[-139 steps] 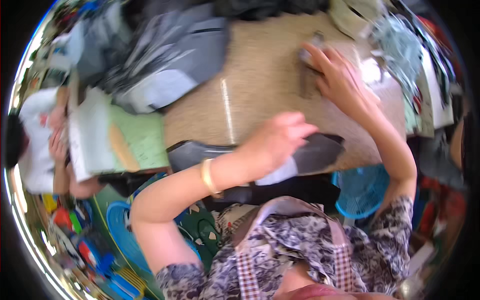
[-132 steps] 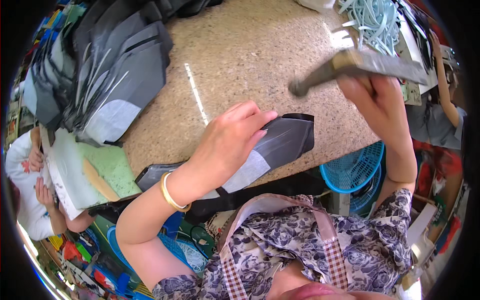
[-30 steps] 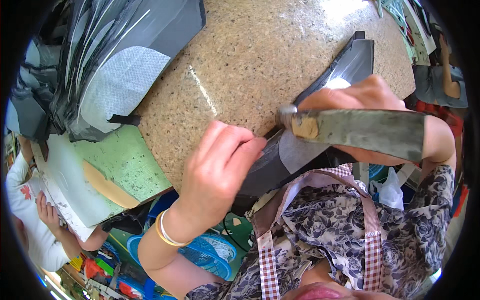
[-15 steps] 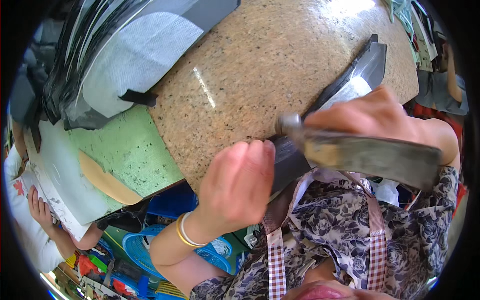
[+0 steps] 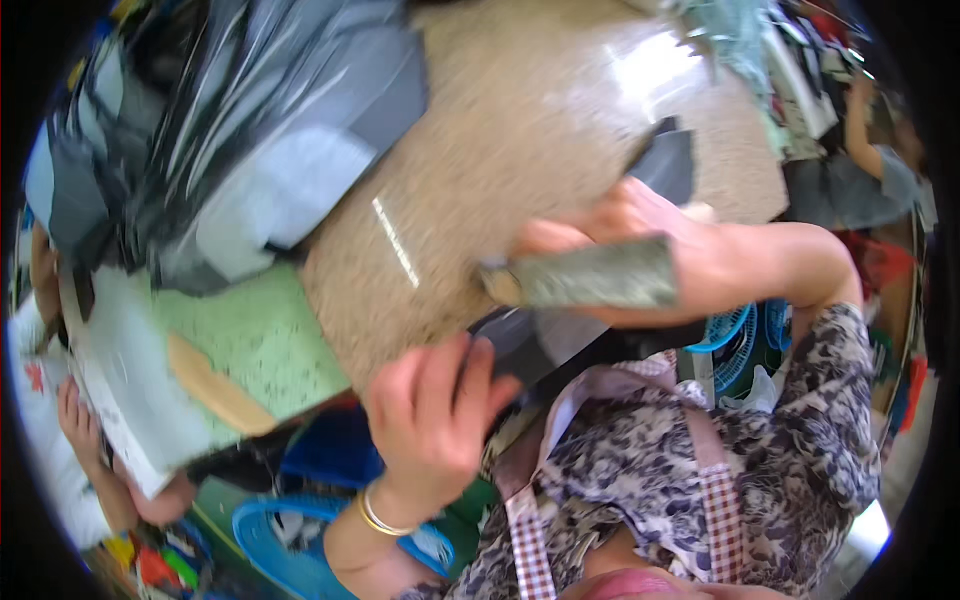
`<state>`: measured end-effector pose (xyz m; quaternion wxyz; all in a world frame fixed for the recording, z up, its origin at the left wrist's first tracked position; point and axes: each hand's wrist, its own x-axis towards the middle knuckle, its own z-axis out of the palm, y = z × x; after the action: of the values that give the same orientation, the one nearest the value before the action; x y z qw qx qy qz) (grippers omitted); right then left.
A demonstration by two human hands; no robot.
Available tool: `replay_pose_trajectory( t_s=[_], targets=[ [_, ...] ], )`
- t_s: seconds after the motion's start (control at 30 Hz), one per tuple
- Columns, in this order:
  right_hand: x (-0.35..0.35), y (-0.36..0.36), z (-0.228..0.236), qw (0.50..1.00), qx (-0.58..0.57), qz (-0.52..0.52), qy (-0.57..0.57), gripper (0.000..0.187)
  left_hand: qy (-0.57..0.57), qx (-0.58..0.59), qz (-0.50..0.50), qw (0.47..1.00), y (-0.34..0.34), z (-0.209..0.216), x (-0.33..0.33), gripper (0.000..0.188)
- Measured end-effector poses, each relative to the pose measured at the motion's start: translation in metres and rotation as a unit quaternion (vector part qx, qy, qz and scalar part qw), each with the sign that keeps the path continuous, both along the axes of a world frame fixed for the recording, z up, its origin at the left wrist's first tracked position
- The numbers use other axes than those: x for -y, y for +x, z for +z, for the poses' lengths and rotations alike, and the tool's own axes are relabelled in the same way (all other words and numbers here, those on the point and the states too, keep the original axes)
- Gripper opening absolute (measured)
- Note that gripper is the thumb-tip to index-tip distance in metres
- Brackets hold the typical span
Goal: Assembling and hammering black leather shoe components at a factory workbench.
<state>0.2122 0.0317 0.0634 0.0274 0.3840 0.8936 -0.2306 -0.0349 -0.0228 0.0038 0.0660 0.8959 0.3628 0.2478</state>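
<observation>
My right hand (image 5: 650,235) is closed round what looks like a hammer (image 5: 590,275) with a worn, grey-brown wooden handle; motion blurs it. Beneath it, a black sheet piece (image 5: 665,165) with a pale fabric patch lies across the near right edge of the speckled stone tabletop (image 5: 480,140). My left hand (image 5: 430,405), with bangles at the wrist, bends its fingers over the near left end of that piece, thumb and fingers around its edge. The hand covers part of the end.
A stack of black and grey sheet pieces (image 5: 290,190) stands at the far left. Beside it, a green board (image 5: 240,350) carries a tan curved piece (image 5: 215,388). Blue baskets (image 5: 290,545) sit below the table. Another person's hand (image 5: 80,420) is at the left edge.
My right hand and the hammer have moved left, over the black piece. My left hand has shifted left and down, its fingers loosening from a tight fist. The whole view has shifted slightly.
</observation>
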Motion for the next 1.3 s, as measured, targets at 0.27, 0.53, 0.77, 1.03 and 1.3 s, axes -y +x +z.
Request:
replay_pose_trajectory(
  t_s=[0.27,0.53,0.77,1.03,1.3],
  targets=[
    [-0.070,0.105,-0.049,0.903,-0.016,-0.200,0.380,0.029,-0.102,-0.045,-0.166,0.980,0.036,0.018,-0.013,0.059],
    [-0.140,0.258,-0.041,0.716,0.476,-0.246,0.448,0.037,-0.136,-0.021,-0.136,0.981,-0.022,0.019,-0.020,0.064],
    [-0.118,0.340,-0.026,0.790,-0.074,-0.320,0.518,0.025,-0.113,0.079,-0.075,0.988,-0.013,0.004,0.004,0.058],
    [0.001,-0.009,0.025,0.940,-0.286,-0.158,-0.097,0.067,-0.466,0.538,-0.145,0.687,0.033,0.011,-0.015,0.041],
    [0.043,0.025,-0.005,0.883,-0.322,-0.235,-0.247,0.032,-0.426,0.354,-0.006,0.832,-0.007,0.014,-0.007,0.021]
  ],
)
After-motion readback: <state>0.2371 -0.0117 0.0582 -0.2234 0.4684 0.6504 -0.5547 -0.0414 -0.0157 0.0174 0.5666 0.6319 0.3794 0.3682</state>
